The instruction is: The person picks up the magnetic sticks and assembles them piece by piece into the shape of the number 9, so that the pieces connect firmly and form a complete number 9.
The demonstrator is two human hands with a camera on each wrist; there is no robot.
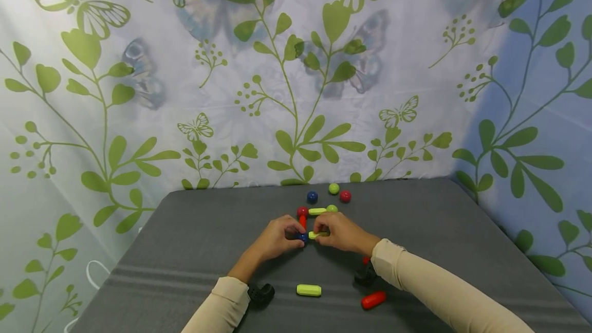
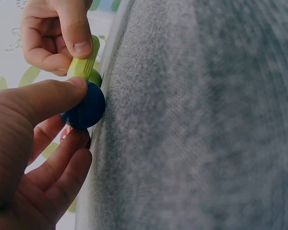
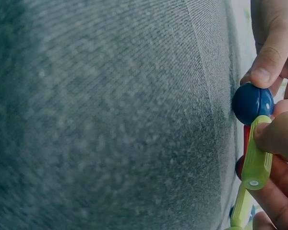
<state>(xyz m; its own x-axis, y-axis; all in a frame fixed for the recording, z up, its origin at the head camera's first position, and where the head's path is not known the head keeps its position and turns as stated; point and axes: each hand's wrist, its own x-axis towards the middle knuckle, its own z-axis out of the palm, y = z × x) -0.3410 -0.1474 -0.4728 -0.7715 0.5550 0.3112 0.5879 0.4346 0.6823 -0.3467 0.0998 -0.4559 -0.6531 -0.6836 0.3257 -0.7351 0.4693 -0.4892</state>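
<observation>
My left hand (image 1: 277, 239) pinches a blue ball (image 2: 90, 108) between thumb and fingers. Between the thumb and fingers of my right hand (image 1: 343, 231) is a yellow-green rod (image 3: 257, 158) with a small silvery disc on its end. The rod's other end is at the blue ball; whether they touch I cannot tell. From the blue ball a red rod (image 1: 302, 221) runs away from me to a red ball (image 1: 302, 211). A second yellow-green rod (image 1: 317, 211) extends right from that ball to a green ball (image 1: 332, 209), partly hidden by my right hand.
Farther back on the grey table (image 1: 208, 251) lie a loose blue ball (image 1: 312, 197), green ball (image 1: 334, 188) and red ball (image 1: 345, 196). Nearer me are a yellow-green rod (image 1: 309, 290) and a red rod (image 1: 373, 300). Something red shows beside my right sleeve (image 1: 425, 276). A patterned curtain hangs behind.
</observation>
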